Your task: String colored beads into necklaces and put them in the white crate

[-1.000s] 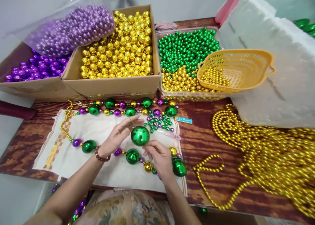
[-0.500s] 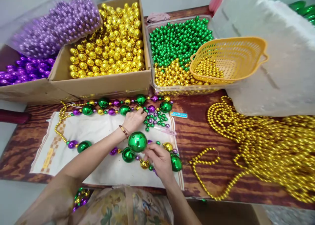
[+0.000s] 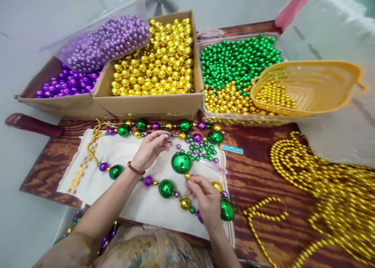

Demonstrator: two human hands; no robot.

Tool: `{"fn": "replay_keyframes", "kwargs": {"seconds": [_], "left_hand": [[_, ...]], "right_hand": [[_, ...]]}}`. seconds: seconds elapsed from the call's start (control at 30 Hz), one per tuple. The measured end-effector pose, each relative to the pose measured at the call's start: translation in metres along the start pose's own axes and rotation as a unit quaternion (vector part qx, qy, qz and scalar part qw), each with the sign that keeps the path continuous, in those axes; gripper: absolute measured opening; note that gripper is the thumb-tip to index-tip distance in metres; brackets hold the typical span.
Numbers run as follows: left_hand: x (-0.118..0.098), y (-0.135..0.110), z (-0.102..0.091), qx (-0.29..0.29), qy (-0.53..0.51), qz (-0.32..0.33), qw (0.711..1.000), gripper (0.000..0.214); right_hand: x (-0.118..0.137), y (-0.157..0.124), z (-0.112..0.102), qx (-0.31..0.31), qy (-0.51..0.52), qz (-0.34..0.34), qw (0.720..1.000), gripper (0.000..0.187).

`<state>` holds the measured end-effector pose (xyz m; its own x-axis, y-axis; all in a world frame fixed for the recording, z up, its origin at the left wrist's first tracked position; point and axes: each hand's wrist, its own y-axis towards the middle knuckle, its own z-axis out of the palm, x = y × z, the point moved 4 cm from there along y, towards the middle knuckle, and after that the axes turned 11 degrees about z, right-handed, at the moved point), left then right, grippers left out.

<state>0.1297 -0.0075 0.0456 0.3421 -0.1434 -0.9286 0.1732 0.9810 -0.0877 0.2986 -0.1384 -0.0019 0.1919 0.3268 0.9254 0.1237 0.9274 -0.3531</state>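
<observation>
My left hand point(image 3: 149, 150) pinches a small purple bead point(image 3: 166, 136) between thumb and fingertips, over the upper part of a white cloth point(image 3: 129, 150). My right hand point(image 3: 206, 199) is closed on a small gold bead point(image 3: 187, 175); right above it stands a large shiny green bead point(image 3: 181, 163). Between the hands lie loose small green and purple beads point(image 3: 202, 149) on the cloth. A bead necklace point(image 3: 166, 188) of green, purple and gold beads loops across the cloth, passing below both hands. Its far rows run along the cloth's back edge.
Behind the cloth stand a cardboard box point(image 3: 149, 107) of gold and purple beads, a bag of lilac beads point(image 3: 107, 41) and a clear tub point(image 3: 234, 117) with a yellow basket point(image 3: 322, 84) on it. Gold bead strands point(image 3: 336, 197) cover the table's right side.
My left hand has lifted from the loose beads with a small purple bead. The right hand's large green bead now stands above a gold bead at its fingertips. The view has shifted.
</observation>
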Motion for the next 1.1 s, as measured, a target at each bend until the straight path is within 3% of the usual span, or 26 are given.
{"fn": "replay_keyframes", "kwargs": {"seconds": [0.07,0.2,0.53,0.83,0.97,1.1], "left_hand": [[-0.011,-0.008,-0.006,-0.014,-0.098,-0.022,0.995,0.022],[-0.021,-0.017,-0.015,-0.031,-0.177,-0.026,0.983,0.022],[-0.021,-0.020,-0.025,-0.050,-0.207,-0.025,0.977,0.022],[-0.022,-0.024,-0.030,-0.032,-0.084,0.008,0.996,0.030],[-0.014,-0.027,-0.030,-0.014,-0.006,0.010,1.000,0.019],[-0.015,-0.029,-0.031,-0.027,0.089,0.074,0.993,0.014]], "right_hand": [[0.003,0.001,0.003,0.010,-0.023,-0.012,1.000,0.021],[0.008,0.002,0.011,0.038,-0.072,-0.031,0.996,0.022],[0.008,0.002,0.021,0.051,-0.092,-0.047,0.993,0.018],[0.005,0.008,0.026,0.037,-0.090,-0.007,0.995,0.020],[0.002,0.018,0.031,0.034,-0.099,0.029,0.994,0.023],[-0.006,0.027,0.031,0.048,-0.128,0.074,0.988,0.029]]}}
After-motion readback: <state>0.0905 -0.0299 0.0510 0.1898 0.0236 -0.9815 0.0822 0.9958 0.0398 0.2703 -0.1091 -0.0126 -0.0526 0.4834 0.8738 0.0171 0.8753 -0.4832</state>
